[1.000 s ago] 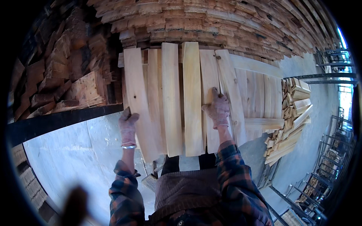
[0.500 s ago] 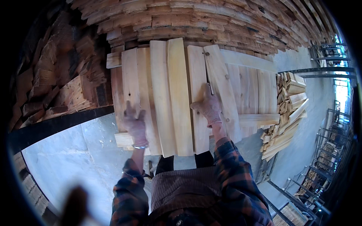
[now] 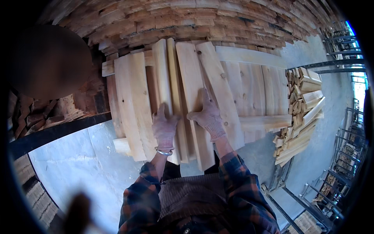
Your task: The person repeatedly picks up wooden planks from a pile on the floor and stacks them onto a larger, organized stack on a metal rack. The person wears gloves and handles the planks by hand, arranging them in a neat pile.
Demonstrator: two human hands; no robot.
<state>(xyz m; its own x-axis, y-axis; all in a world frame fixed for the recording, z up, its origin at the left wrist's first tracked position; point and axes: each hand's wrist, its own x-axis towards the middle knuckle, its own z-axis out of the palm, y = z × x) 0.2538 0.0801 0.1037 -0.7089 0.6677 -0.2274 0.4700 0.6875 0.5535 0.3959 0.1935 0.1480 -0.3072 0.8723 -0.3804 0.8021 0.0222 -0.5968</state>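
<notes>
Head view: gloved left hand (image 3: pixel 164 128) on a tilted pale plank (image 3: pixel 160 70), blurred, can't tell if it grips. Gloved right hand (image 3: pixel 210 120) spread wide over a broader plank (image 3: pixel 189 70), thumb near its left edge; grip can't be told. Yellowish board (image 3: pixel 172 64) between those two. Knotty plank (image 3: pixel 222 84) slants just right. Stacked wood (image 3: pixel 183 21) beyond; wood pile (image 3: pixel 302 124) far right.

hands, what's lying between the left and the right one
In the head view, a yellow board, partly visible, lies between the left hand and right hand.
</notes>
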